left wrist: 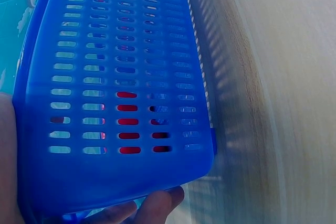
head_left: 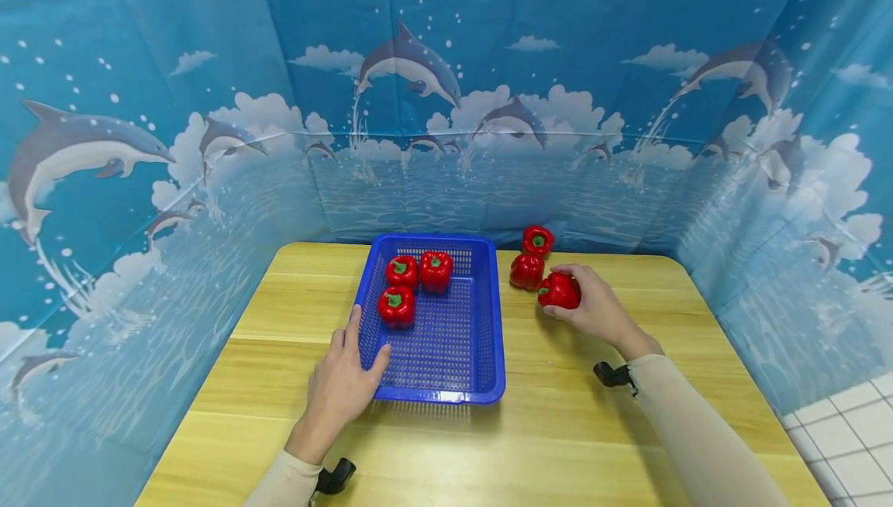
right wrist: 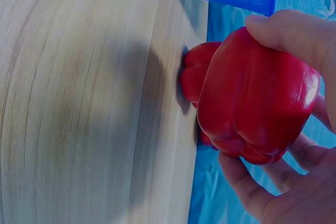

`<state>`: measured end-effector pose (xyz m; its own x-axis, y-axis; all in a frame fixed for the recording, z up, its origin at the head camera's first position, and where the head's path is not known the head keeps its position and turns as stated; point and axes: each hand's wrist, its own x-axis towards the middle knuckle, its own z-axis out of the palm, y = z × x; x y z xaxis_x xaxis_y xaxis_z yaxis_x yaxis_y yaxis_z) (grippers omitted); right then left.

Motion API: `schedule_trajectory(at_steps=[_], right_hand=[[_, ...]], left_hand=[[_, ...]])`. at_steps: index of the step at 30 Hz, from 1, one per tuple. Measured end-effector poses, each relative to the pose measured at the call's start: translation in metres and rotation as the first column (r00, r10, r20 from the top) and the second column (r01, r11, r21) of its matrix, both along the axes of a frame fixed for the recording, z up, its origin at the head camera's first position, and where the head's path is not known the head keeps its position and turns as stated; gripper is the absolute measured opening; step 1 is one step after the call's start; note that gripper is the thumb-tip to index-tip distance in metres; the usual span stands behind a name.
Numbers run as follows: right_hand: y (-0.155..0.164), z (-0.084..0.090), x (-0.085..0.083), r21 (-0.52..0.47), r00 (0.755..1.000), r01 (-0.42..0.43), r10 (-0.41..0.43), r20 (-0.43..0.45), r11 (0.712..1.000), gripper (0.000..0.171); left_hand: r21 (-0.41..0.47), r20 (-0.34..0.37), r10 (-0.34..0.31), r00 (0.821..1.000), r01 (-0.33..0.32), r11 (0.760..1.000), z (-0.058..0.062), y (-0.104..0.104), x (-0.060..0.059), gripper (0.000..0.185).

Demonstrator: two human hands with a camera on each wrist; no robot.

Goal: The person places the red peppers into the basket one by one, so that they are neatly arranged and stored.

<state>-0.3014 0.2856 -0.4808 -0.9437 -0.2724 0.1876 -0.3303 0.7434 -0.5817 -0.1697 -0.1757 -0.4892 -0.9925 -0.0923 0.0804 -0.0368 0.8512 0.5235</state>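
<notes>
My right hand (head_left: 591,307) grips a red bell pepper (right wrist: 257,98) between thumb and fingers. In the right wrist view it appears raised off the table. Behind it are two more red bell peppers, a nearer one (head_left: 526,270) and a farther one (head_left: 538,240). At the near left corner of a blue plastic basket (head_left: 498,336), my left hand (head_left: 343,383) holds on, thumb over the near rim and fingers along the left side. Three red peppers with green stems sit inside: a back left one (head_left: 401,273), a back right one (head_left: 436,271) and a nearer one (head_left: 396,307).
The basket stands on a light wooden table (head_left: 586,445). A blue dolphin-print curtain (head_left: 446,181) hangs behind the table and along both sides. White tiles (head_left: 854,429) show at the lower right.
</notes>
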Motion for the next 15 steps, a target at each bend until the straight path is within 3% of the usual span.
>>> schedule_trajectory(at_steps=[15], right_hand=[[-0.0075,0.0090,0.0094,-0.013,1.000,-0.011,0.011,-0.004,1.000,0.078]], left_hand=[[-0.001,0.009,0.001,1.000,-0.001,1.000,0.0004,-0.0003,0.0008,0.102]])
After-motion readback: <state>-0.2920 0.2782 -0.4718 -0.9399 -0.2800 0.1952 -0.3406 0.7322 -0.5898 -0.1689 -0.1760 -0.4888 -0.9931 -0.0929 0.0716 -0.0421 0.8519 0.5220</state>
